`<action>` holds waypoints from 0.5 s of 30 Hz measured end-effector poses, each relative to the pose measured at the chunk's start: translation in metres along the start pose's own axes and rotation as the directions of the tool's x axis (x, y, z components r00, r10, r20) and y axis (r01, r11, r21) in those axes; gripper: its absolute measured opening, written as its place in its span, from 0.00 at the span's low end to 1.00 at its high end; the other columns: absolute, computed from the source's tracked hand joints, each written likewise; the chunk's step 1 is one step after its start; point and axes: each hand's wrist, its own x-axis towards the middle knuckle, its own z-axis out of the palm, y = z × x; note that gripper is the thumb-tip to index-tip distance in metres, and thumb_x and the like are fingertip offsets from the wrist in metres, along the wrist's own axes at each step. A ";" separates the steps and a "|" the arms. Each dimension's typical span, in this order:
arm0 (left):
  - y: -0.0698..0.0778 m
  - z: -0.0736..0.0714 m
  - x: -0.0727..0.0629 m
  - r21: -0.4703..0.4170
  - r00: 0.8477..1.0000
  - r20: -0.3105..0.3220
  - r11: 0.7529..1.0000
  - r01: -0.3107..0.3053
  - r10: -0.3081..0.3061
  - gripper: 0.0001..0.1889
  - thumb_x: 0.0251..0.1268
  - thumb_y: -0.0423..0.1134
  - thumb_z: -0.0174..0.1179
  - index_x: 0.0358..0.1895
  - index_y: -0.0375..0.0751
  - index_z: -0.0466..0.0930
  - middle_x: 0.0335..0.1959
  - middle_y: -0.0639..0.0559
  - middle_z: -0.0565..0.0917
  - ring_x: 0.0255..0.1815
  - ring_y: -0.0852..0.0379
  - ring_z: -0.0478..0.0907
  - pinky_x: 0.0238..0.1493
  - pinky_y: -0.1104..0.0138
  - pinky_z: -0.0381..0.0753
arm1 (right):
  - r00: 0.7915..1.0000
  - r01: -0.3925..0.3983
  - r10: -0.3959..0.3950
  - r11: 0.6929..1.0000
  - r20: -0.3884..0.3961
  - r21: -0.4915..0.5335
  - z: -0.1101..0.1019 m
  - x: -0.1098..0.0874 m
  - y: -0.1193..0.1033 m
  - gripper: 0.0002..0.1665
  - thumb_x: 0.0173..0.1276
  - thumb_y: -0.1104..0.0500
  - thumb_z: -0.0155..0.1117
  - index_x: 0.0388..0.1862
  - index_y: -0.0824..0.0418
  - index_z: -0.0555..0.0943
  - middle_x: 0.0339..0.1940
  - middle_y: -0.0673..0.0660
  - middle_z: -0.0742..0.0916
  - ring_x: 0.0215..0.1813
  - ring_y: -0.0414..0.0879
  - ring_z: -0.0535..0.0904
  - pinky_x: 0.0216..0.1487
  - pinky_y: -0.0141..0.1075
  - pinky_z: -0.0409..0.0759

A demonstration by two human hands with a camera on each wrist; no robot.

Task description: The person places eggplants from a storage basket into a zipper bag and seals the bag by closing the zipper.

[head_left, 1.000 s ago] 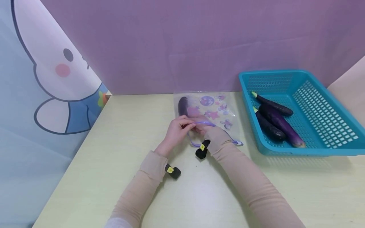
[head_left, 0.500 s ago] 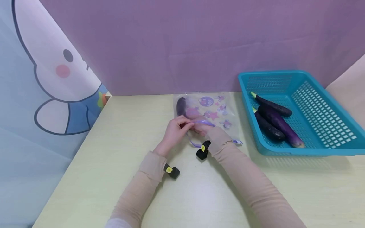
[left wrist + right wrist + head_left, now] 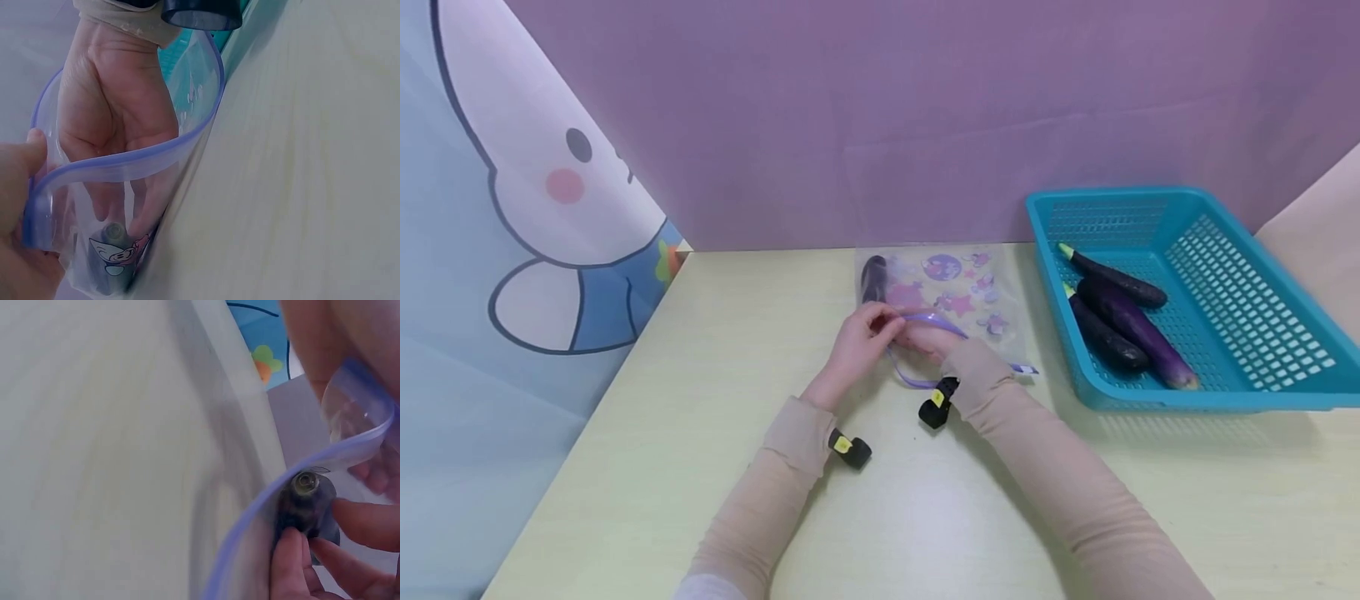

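Observation:
A clear zip bag [image 3: 958,304] with pink and purple prints lies flat at the back of the table, its purple zip rim [image 3: 131,159] spread wide. My left hand [image 3: 856,337] pinches the left end of that rim between thumb and fingers. Through the mouth reaches my right hand [image 3: 927,337], inside up to the wrist. Its thumb and fingers [image 3: 290,565] are around the stem end of a dark eggplant [image 3: 306,509]. The eggplant's far end [image 3: 874,279] shows through the plastic along the bag's left side.
To the right stands a blue plastic basket [image 3: 1225,400] holding three eggplants [image 3: 1131,325]. A purple cloth backdrop [image 3: 850,125] rises behind the table [image 3: 700,375], and a cartoon-printed cloth [image 3: 535,258] hangs on the left.
Inside the bag the eggplant has shifted slightly left and turned more upright along the bag's side. Both hands stay nearly in place.

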 end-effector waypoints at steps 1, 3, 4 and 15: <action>0.000 0.000 0.000 0.001 1.000 0.002 1.000 0.007 -0.007 0.09 0.66 0.36 0.58 0.44 0.34 0.79 0.40 0.43 0.78 0.40 0.51 0.74 0.43 0.65 0.77 | 0.999 -0.006 0.004 0.998 -0.036 -0.058 0.000 0.000 0.000 0.34 0.74 0.43 0.39 0.75 0.54 0.55 0.74 0.57 0.63 0.73 0.51 0.58 0.73 0.44 0.54; -0.001 0.001 0.000 -0.001 1.000 0.005 1.000 0.022 -0.022 0.10 0.66 0.36 0.57 0.45 0.33 0.78 0.41 0.42 0.78 0.42 0.50 0.74 0.46 0.63 0.77 | 0.999 0.035 -0.036 0.999 -0.023 -0.042 -0.006 0.014 0.016 0.33 0.72 0.42 0.41 0.73 0.52 0.59 0.70 0.54 0.69 0.70 0.49 0.62 0.71 0.43 0.57; -0.001 0.001 0.000 -0.002 1.000 0.008 1.000 0.025 -0.025 0.10 0.67 0.36 0.57 0.45 0.33 0.78 0.41 0.42 0.78 0.43 0.50 0.74 0.46 0.62 0.77 | 0.998 0.053 -0.054 0.998 -0.021 -0.046 -0.011 0.027 0.027 0.30 0.71 0.41 0.43 0.69 0.47 0.64 0.66 0.49 0.72 0.66 0.45 0.65 0.67 0.41 0.60; -0.006 0.001 0.001 0.050 0.999 0.045 0.999 0.001 -0.003 0.11 0.70 0.38 0.53 0.44 0.33 0.79 0.42 0.41 0.80 0.44 0.49 0.75 0.50 0.58 0.75 | 0.991 0.112 -0.109 0.992 -0.072 0.051 0.013 -0.041 -0.027 0.22 0.71 0.60 0.47 0.60 0.67 0.72 0.60 0.59 0.77 0.62 0.48 0.70 0.66 0.39 0.65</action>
